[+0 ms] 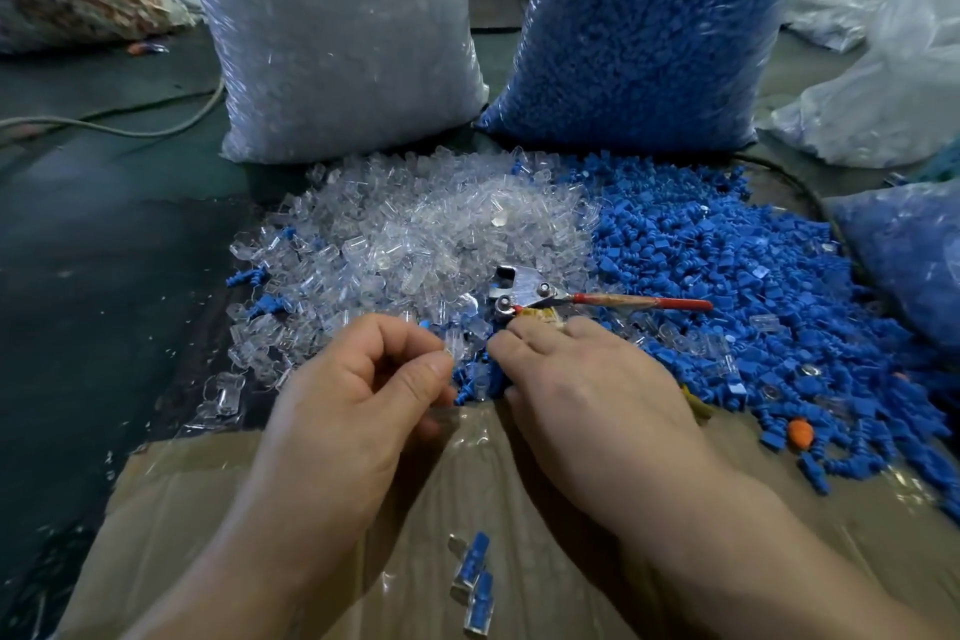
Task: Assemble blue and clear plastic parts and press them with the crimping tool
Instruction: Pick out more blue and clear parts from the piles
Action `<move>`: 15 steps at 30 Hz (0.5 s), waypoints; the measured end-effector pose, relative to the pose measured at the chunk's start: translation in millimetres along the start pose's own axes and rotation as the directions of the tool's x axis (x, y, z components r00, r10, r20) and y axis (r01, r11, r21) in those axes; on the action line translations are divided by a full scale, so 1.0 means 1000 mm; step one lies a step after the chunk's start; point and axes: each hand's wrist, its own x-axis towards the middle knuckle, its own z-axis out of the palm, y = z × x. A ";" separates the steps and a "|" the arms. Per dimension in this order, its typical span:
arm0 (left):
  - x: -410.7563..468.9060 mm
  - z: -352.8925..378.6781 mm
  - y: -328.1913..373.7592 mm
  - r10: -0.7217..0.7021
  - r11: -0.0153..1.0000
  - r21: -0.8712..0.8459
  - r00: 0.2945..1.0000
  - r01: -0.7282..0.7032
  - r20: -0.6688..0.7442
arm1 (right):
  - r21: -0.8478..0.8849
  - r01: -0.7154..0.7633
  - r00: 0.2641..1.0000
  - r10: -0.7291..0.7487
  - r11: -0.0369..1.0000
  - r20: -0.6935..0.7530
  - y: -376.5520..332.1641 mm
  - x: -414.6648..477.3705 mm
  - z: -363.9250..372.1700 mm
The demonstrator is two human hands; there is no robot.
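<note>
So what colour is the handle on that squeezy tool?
Red, worn brownish in the middle. The crimping tool handle shows best in the head view.

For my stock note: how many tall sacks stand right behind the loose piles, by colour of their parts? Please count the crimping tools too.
Clear-parts sack: 1
Blue-parts sack: 1
Crimping tool: 1
Total: 3
</note>
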 end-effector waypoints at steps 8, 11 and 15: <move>-0.001 -0.001 -0.006 -0.049 0.995 0.084 0.999 0.049 0.006 | 0.059 -0.003 0.999 0.006 0.998 -0.051 0.011 0.004 0.010; -0.003 -0.001 -0.005 -0.082 0.997 0.007 0.997 0.082 0.012 | 0.099 -0.026 0.995 0.036 0.995 -0.097 0.013 0.005 0.009; -0.003 -0.001 -0.005 -0.110 0.989 -0.094 0.994 0.110 0.000 | 0.473 -0.098 0.957 0.214 0.876 -0.197 0.011 0.002 0.008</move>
